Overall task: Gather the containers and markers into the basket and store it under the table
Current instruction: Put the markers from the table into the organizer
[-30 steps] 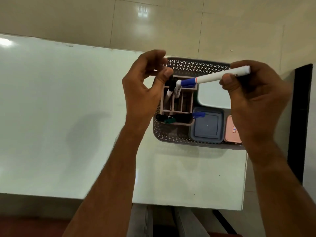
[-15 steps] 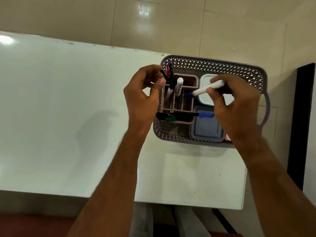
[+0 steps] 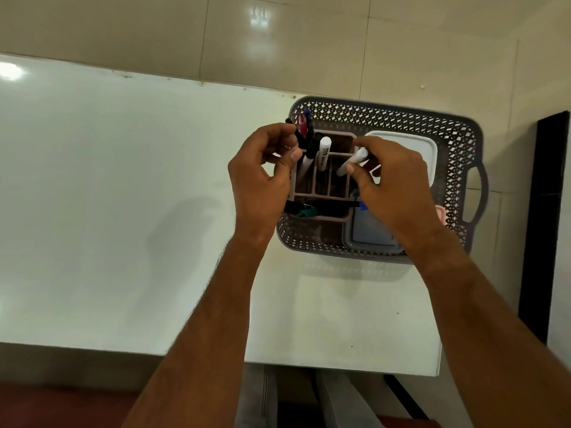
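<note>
A grey perforated plastic basket [image 3: 386,117] sits at the far right end of the white table [image 3: 123,196], holding a brown slotted plastic pen organiser [image 3: 323,193], a white-lidded container [image 3: 414,143], a blue-grey lidded container [image 3: 369,233] and a pink container [image 3: 441,215] (only its edge shows). The right hand [image 3: 392,186] pinches a white marker [image 3: 352,162] between thumb and fingertips, tip angled down into a right-hand slot of the organiser. The left hand [image 3: 262,174] is curled against the organiser's left side, fingers among the upright dark markers [image 3: 304,128]; whether it grips one cannot be told. Further markers lie across the organiser's near tray [image 3: 309,211]. The step is judged best done by steadying the organiser, aligning the marker with its slot, and letting go only once it is seated; the basket is not yet under the table.
</note>
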Demonstrator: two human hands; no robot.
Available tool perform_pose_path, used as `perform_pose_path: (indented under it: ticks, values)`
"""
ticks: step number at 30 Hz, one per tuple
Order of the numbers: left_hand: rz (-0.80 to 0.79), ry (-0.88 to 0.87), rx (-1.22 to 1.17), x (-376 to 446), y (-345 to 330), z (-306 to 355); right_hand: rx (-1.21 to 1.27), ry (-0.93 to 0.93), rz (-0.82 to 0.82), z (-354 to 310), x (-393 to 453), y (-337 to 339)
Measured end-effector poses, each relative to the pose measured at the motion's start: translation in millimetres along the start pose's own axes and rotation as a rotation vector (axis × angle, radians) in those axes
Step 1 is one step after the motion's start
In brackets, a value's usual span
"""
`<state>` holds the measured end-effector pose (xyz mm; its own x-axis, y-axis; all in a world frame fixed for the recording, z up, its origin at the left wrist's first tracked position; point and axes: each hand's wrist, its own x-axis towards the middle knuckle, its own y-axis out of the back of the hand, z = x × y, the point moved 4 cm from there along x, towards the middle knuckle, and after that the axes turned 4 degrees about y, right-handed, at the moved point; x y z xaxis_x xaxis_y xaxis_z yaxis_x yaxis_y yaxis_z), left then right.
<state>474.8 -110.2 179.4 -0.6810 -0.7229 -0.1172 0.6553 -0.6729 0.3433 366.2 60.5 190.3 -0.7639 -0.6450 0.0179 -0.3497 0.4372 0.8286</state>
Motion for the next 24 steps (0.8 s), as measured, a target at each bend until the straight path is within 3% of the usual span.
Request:
perform_pose_path:
  ticks: [7, 14, 20, 24]
  values:
    - [0.011, 0.005, -0.007, 1, 1, -3, 0.048, -0.027, 0.084, -2, -3, 7]
    - [0.06, 0.039, -0.051, 2, 5, -9, 0.18, -0.123, 0.304, 16, -18, 29]
    - [0.038, 0.295, -0.331, 5, 4, -35, 0.171, -0.203, 0.487, 87, -51, 65]
    - [-0.034, 0.482, -0.416, 3, -4, -53, 0.297, -0.373, 0.545, 141, -77, 76]
